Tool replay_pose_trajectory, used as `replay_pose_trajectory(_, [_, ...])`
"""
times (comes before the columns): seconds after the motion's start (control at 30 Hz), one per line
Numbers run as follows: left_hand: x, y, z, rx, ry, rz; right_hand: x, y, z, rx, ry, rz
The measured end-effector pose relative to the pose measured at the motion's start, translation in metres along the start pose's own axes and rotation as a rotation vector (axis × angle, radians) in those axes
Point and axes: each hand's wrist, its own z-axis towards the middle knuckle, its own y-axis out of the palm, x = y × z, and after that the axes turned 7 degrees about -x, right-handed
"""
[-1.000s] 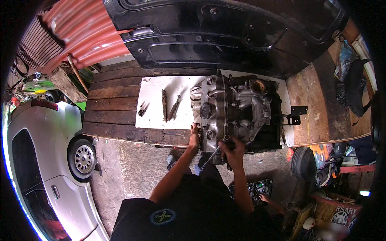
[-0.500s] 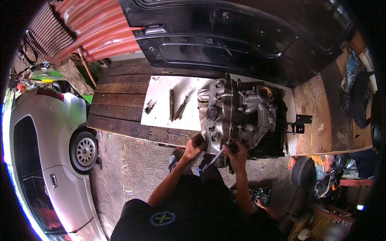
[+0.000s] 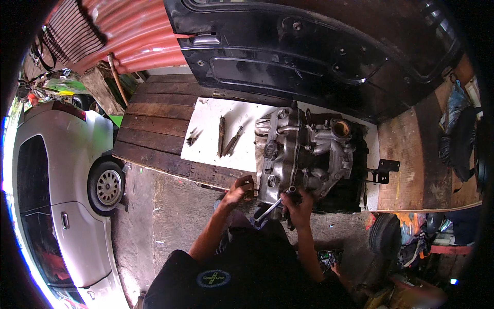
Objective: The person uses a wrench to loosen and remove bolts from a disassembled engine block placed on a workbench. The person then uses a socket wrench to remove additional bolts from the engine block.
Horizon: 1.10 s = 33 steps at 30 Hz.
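A greasy metal engine [image 3: 280, 154] with a silvery ribbed cover lies on a white board [image 3: 206, 121] on the wooden bench. At its near side my right hand [image 3: 300, 207] is closed around a socket wrench [image 3: 268, 210]. The wrench's round socket end points up by the thumb, and its bright shaft slants down to the left. Beside the engine's near left corner is my left hand [image 3: 236, 192], its fingers curled together; whatever they may hold is too dark to make out. Two long dark tools [image 3: 222, 137] and some small dark parts [image 3: 192, 138] rest on the board.
A large black vehicle panel [image 3: 288, 56] stands behind the bench [image 3: 154, 126]. On the left a silver car [image 3: 77, 190] is parked close by. A metal bracket [image 3: 383, 171] sticks out right of the engine. A tyre [image 3: 385, 227] and a person's hand [image 3: 335, 270] are at lower right.
My left hand has drawn back a little to the left from the engine's corner. The wrench stays in my right hand, its socket slightly lower. The whole view has shifted slightly.
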Motion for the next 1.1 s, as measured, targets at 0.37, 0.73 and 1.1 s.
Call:
replay_pose_trajectory(0.37, [-0.018, -0.02, 0.003, -0.354, -0.192, -0.546, 0.008, -0.004, 0.004, -0.044, -0.019, -0.034])
replay_pose_trajectory(0.73, [-0.02, -0.01, 0.013, -0.363, -0.265, -0.504, 0.004, -0.001, 0.003, -0.038, -0.016, -0.019])
replay_pose_trajectory(1.1, [-0.03, -0.036, 0.013, -0.301, -0.3, -0.576, 0.014, -0.006, -0.001, 0.001, 0.028, -0.084])
